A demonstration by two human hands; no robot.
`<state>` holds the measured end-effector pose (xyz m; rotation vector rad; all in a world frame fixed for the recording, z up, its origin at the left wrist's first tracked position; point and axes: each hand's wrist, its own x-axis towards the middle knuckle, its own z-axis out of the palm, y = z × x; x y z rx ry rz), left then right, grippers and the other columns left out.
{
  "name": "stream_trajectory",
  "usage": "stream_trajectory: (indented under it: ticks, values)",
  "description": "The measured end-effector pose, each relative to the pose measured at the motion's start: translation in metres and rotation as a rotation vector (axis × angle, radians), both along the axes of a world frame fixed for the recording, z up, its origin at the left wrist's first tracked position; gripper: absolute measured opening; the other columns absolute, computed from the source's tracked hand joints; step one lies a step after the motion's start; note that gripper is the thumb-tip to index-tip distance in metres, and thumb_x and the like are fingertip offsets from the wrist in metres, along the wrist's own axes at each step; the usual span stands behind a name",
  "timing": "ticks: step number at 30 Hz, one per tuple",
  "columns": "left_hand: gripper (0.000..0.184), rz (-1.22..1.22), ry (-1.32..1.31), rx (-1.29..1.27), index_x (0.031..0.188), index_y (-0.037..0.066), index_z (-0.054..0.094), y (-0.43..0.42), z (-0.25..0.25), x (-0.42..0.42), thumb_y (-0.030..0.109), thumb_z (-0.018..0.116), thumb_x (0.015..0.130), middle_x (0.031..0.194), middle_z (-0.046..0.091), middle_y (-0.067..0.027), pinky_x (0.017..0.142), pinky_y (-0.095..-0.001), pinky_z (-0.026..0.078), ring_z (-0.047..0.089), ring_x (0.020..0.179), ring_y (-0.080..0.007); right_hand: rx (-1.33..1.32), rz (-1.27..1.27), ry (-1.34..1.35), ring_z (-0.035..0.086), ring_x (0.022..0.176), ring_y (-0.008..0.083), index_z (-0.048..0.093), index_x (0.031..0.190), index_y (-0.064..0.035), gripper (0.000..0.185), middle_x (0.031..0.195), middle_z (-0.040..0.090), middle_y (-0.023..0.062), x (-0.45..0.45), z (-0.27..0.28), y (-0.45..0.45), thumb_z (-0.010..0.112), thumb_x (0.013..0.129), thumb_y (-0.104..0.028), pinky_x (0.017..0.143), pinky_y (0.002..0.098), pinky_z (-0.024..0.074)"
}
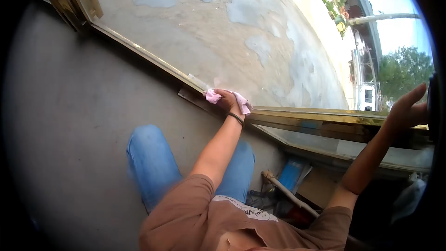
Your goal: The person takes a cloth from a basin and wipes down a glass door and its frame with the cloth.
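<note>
My left hand [226,100] is closed on a crumpled pink cloth [243,104]. It presses the cloth against the bottom rail of a gold-framed glass door, near the corner of the frame. A dark band circles that wrist. At the far right my right hand [406,111] is raised beside the long gold frame bar [320,115]. Its thumb is stretched out, and its other fingers run into the dark edge of the view, partly hidden. Part of the glass pane [204,42] rises beyond the cloth, with patchy concrete showing through it.
Grey floor [83,125] spreads to the left of my bent knees in blue jeans [153,158]. Another gold frame post [76,0] stands at upper left. Near my right side lie a wooden stick [290,193], a blue object [293,172] and a cardboard piece [318,186].
</note>
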<state>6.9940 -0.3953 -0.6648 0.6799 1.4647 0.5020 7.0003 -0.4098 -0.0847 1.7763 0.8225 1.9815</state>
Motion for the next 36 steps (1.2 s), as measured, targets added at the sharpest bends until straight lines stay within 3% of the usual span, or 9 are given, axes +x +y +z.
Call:
stream_trajectory:
  ticks: [3, 8, 14, 18, 21, 24, 27, 32, 36]
  values:
    - [0.049, -0.059, -0.066, -0.185, 0.127, -0.002, 0.044, -0.040, 0.025, -0.012, 0.041, 0.035, 0.106, 0.120, 0.059, -0.0276, 0.089, -0.0478, 0.051, 0.062, 0.108, -0.0418, 0.026, -0.051, 0.013, 0.019, 0.152, 0.0471, 0.023, 0.162, -0.0078, 0.073, 0.166, 0.013, 0.0287, 0.024, 0.009, 0.005, 0.047, 0.105, -0.047, 0.117, 0.0700, 0.0215]
    - [0.050, -0.261, -0.097, -0.773, 0.129, 0.007, 0.044, 0.021, 0.121, -0.030, 0.049, 0.031, 0.105, 0.116, 0.063, -0.0195, 0.073, -0.0444, 0.056, 0.066, 0.093, -0.0321, 0.090, 0.006, -0.071, 0.022, 0.152, 0.0440, 0.028, 0.160, -0.0091, 0.077, 0.164, 0.020, 0.0265, 0.039, 0.009, 0.007, 0.059, 0.097, -0.041, 0.118, 0.0659, 0.0218]
    - [0.046, -0.190, -0.541, -0.451, 0.117, 0.010, 0.054, -0.008, 0.229, -0.040, 0.050, 0.035, 0.106, 0.106, 0.062, -0.0086, 0.074, -0.0377, 0.055, 0.063, 0.088, -0.0248, 0.034, 0.146, -0.267, 0.026, 0.151, 0.0402, 0.035, 0.157, -0.0105, 0.083, 0.162, 0.029, 0.0239, 0.056, 0.013, 0.002, 0.073, 0.087, -0.033, 0.119, 0.0610, 0.0221]
    - [0.037, -0.216, -0.936, -0.297, 0.124, 0.005, 0.057, -0.025, 0.313, -0.090, 0.037, 0.045, 0.110, 0.118, 0.063, -0.0067, 0.091, -0.0344, 0.053, 0.062, 0.106, -0.0187, 0.139, 0.263, 0.289, 0.009, 0.156, 0.0450, 0.029, 0.159, -0.0050, 0.094, 0.166, 0.014, 0.0304, 0.001, 0.002, 0.012, 0.071, 0.087, -0.049, 0.123, 0.0617, 0.0062]
    - [0.039, -0.268, -1.120, 0.062, 0.133, 0.005, 0.053, -0.019, 0.361, -0.116, 0.035, 0.041, 0.111, 0.128, 0.060, -0.0083, 0.100, -0.0354, 0.051, 0.061, 0.115, -0.0204, 0.031, 0.483, 0.525, -0.002, 0.157, 0.0444, 0.039, 0.156, -0.0044, 0.085, 0.167, 0.008, 0.0304, -0.013, 0.005, -0.004, 0.071, 0.090, -0.048, 0.124, 0.0598, -0.0009]
    - [0.045, -0.430, -1.391, 0.325, 0.143, 0.008, 0.045, 0.002, 0.428, -0.126, 0.040, 0.044, 0.110, 0.137, 0.054, -0.0067, 0.108, -0.0334, 0.046, 0.057, 0.124, -0.0177, 0.149, 0.723, 0.626, 0.059, 0.126, 0.0318, 0.066, 0.134, -0.0130, 0.064, 0.125, 0.067, 0.0145, -0.026, -0.004, -0.016, 0.068, 0.090, -0.059, 0.098, 0.0457, 0.0502]
    - [0.049, -0.570, -1.431, 0.634, 0.146, 0.010, 0.041, -0.010, 0.472, -0.121, 0.041, 0.046, 0.108, 0.141, 0.051, -0.0082, 0.115, -0.0389, 0.039, 0.050, 0.132, -0.0219, 0.176, 1.078, 0.970, 0.049, 0.136, 0.0409, 0.064, 0.138, -0.0153, 0.066, 0.140, 0.058, 0.0207, -0.072, -0.038, -0.051, 0.070, 0.087, -0.057, 0.107, 0.0494, 0.0465]
    - [0.054, -1.054, -1.120, 2.001, 0.147, 0.007, 0.046, -0.042, 0.502, -0.076, 0.033, 0.057, 0.101, 0.148, 0.048, -0.0156, 0.111, -0.0447, 0.042, 0.049, 0.134, -0.0352, 0.523, 1.112, 0.488, 0.050, 0.131, 0.0447, 0.055, 0.143, -0.0089, 0.059, 0.148, 0.045, 0.0270, -0.075, -0.083, -0.152, 0.057, 0.100, -0.049, 0.106, 0.0495, 0.0448]
    - [0.049, -0.443, -1.136, 2.404, 0.147, 0.009, 0.045, -0.056, 0.512, -0.019, 0.029, 0.057, 0.103, 0.153, 0.043, -0.0181, 0.112, -0.0441, 0.044, 0.050, 0.135, -0.0367, 0.574, 0.974, 0.322, 0.057, 0.121, 0.0411, 0.059, 0.137, -0.0070, 0.053, 0.141, 0.055, 0.0237, -0.053, -0.102, -0.163, 0.062, 0.095, -0.041, 0.099, 0.0471, 0.0498]
